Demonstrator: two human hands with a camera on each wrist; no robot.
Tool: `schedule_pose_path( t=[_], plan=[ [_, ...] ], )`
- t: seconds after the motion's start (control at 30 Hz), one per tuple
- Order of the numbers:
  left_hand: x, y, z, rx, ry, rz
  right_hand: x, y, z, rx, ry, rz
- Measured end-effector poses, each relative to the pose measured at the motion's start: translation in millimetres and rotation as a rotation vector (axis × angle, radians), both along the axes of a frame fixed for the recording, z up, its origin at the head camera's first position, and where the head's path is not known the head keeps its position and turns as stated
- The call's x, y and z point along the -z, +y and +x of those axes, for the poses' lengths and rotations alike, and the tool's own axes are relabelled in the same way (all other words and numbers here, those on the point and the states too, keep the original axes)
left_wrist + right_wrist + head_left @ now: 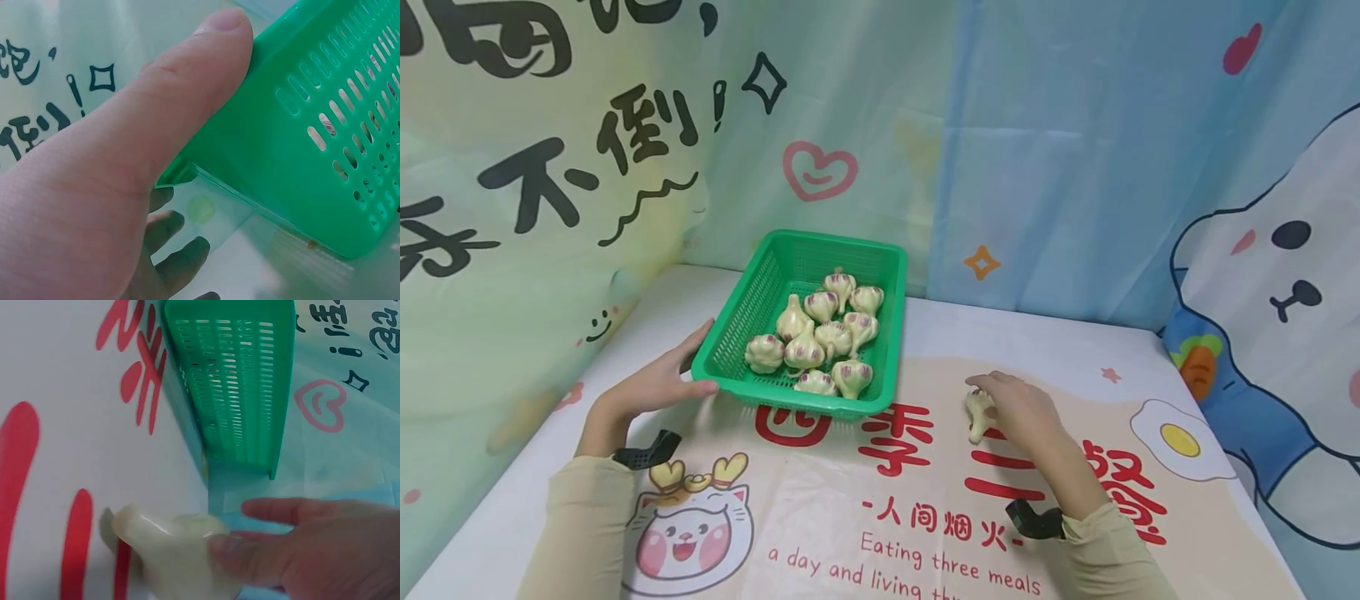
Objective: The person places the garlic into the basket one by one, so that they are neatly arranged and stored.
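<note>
A green plastic basket [808, 402] holds several garlic bulbs [833, 337], whitish with purple streaks. My left hand [658, 379] is at its near left corner. In the left wrist view the straight thumb [206, 59] rests along the basket's rim, with the other fingers [184, 259] loosely below and outside. To the right of the basket, my right hand [1018, 412] holds a single garlic bulb [978, 412] low at the table. The right wrist view shows the thumb against that bulb [181, 550], stem pointing away from the palm; some fingers are hidden behind it.
The table mat [917, 492] carries red lettering, a cartoon cat and a fried egg print. Printed cloth curtains [1045, 167] stand behind the table and along its left side. A white cartoon animal [1292, 267] is on the right-hand cloth.
</note>
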State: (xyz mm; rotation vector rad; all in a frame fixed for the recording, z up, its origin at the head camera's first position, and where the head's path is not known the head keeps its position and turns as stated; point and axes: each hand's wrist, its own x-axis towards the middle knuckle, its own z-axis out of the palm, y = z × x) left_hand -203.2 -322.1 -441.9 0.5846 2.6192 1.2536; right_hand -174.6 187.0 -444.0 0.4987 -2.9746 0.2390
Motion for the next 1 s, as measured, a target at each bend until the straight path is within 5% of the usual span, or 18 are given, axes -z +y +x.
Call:
schedule_pose_path(
  t=[0.27,0.63,1.0],
  plan=[
    [-1.4,-0.7,0.9,0.005,0.007,0.006,9.4,8.2,-2.2,-0.116,-0.079,-0.102],
    [-1.8,0.6,0.7,0.013,0.001,0.009,8.2,30.1,3.8,-0.137,-0.269,-0.115],
    [-0.9,0.6,0.5,-0.001,-0.004,0.0,20.3,31.9,-0.4,-0.039,-0.228,-0.115]
  ],
)
